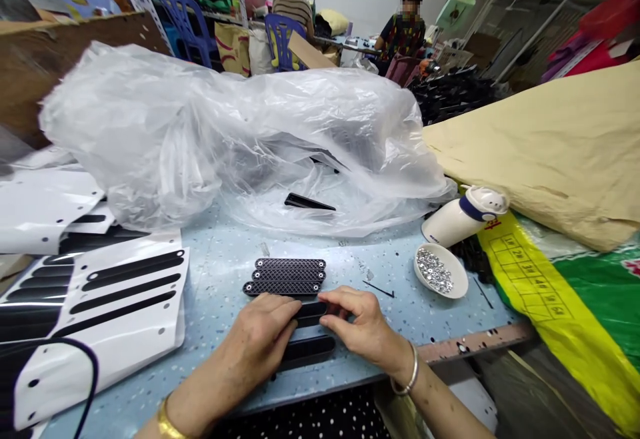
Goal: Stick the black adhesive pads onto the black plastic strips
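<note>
Both hands are at a black elongated plastic strip (311, 314) lying on the speckled blue table (215, 332). My right hand (363, 326) pinches the strip's right end between thumb and fingers. My left hand (263, 332) lies over its left part, fingers bent together and partly hiding it. Just beyond the hands sit several black lattice-patterned strips (287, 278) side by side, with metal pieces at their ends. Nearer to me is another black strip (307, 352), its left end hidden behind my left hand.
A white bowl (463, 282) of small metal pieces stands at right beside a tilted white bottle (455, 216). Crumpled clear plastic (200, 119) covers the back. White sheets with black strips (130, 292) lie at left. Two people (293, 6) sit beyond the table.
</note>
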Demonstrator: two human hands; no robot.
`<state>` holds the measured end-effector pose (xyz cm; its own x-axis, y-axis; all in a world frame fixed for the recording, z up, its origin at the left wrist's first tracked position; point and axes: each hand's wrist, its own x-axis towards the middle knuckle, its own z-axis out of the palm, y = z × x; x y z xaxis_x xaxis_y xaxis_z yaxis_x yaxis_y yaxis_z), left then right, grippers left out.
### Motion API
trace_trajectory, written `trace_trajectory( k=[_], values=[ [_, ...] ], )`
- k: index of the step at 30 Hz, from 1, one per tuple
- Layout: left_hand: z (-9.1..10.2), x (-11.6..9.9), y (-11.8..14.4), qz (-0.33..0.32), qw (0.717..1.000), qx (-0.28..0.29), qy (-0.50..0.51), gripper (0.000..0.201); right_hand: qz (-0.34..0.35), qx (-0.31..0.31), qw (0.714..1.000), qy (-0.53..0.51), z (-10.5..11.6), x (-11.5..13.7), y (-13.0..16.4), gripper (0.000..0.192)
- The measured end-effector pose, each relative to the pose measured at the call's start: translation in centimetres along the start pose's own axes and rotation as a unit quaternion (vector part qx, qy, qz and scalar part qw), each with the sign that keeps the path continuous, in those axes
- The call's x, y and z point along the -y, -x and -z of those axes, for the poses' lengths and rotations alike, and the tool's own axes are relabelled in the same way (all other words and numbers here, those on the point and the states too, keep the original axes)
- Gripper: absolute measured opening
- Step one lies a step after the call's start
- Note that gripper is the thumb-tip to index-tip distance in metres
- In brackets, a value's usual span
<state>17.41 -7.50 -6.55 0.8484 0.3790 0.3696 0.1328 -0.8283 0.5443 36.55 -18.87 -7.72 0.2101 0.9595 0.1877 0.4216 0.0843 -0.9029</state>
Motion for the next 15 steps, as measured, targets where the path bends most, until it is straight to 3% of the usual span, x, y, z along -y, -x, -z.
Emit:
trace_trajectory(
  k=[9,15],
  values=[
    [-0.29,-0.08,-0.08,0.000,1.000,0.025,0.015,0.031,0.042,0.003,0.999,0.001,-0.03,-0.50,0.08,0.029],
    [-0.38,-0.30,-0.50,-0.050,0.999,-0.014,-0.003,0.027,0.083,-0.015,0.996,0.021,-0.27,-0.40,0.15,0.027]
  ],
)
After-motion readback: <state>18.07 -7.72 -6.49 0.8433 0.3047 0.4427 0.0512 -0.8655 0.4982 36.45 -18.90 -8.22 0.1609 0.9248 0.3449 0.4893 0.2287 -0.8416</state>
